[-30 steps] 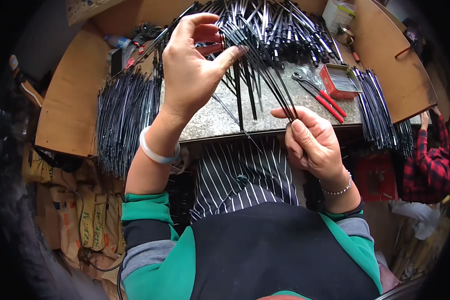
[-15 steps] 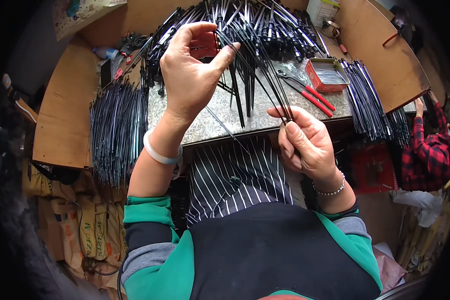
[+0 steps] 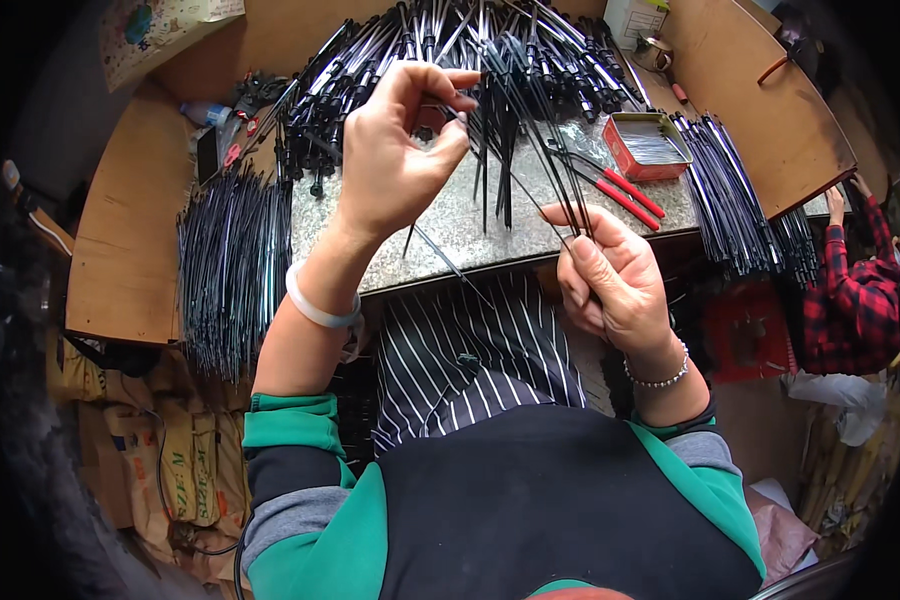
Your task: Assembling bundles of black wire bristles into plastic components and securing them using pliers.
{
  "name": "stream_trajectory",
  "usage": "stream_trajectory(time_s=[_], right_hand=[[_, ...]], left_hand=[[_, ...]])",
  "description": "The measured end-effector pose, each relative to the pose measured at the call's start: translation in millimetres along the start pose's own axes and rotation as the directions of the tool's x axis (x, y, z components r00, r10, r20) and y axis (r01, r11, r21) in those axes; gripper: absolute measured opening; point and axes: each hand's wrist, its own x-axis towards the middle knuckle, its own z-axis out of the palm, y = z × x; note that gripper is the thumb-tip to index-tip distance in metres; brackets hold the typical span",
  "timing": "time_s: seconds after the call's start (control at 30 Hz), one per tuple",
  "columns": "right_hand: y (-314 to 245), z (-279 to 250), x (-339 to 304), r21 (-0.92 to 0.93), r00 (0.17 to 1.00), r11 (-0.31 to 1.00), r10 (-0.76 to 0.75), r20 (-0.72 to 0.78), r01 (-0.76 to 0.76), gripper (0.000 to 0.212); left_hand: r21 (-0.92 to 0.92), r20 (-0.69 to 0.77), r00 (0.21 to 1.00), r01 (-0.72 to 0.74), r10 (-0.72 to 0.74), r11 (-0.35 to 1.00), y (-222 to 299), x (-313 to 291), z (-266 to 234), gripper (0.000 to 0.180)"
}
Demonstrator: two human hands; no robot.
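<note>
Several thin black rods (image 3: 562, 165) fan upward from my right hand (image 3: 615, 275), whose thumb and fingers pinch their lower ends above the table's front edge. My left hand (image 3: 400, 150) is raised to the left of them. Its thumb and fingertips come together at one thin black rod (image 3: 522, 190) that slants down toward my right hand. The exact grip there is partly hidden by the fingers. Behind both hands lies a large heap of black and silvery rods (image 3: 450, 40) with thicker sleeves. A single thin rod (image 3: 440, 250) overhangs the table edge near my lap.
Red-handled pliers (image 3: 625, 198) lie beside a red tin (image 3: 648, 150) of thin pins. Bundles of dark rods hang over the edge at left (image 3: 232, 270) and right (image 3: 725, 200). Wooden side boards (image 3: 120, 220) flank the speckled tabletop (image 3: 370, 262). A person in a checked sleeve (image 3: 850, 260) is at far right.
My left hand has shifted a little right and down, and its fingers have drawn closer into a pinch. My right hand stays nearly in place with the rods.
</note>
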Motion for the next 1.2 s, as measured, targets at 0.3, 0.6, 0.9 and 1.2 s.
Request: stream_trajectory(time_s=[0.3, 0.6, 0.9, 1.2], right_hand=[[7, 2, -12, -0.089, 0.995, 0.996, -0.013, 0.099, 0.022, 0.035], [-1, 2, -14, 0.026, 0.998, 1.0, 0.011, 0.065, -0.012, 0.036], [-10, -9, -14, 0.161, 0.998, 0.986, 0.022, 0.06, -0.032, 0.032], [-18, -6, -11, 0.017, 0.976, 0.99, 0.135, 0.168, -0.14, 0.04]], left_hand=[[0.0, -0.104, 0.995, -0.01, 0.01, 1.0, 2, 4, 12, 0.049], [0.017, -0.116, 0.993, -0.017, 0.019, 1.0, 5, 5, 19, 0.039], [-0.171, 0.039, 0.999, 0.035, -0.028, 0.985, 4, 9, 20, 0.039], [-0.055, 0.007, 0.992, 0.13, -0.129, 0.99, 18, 14, 25, 0.084]])
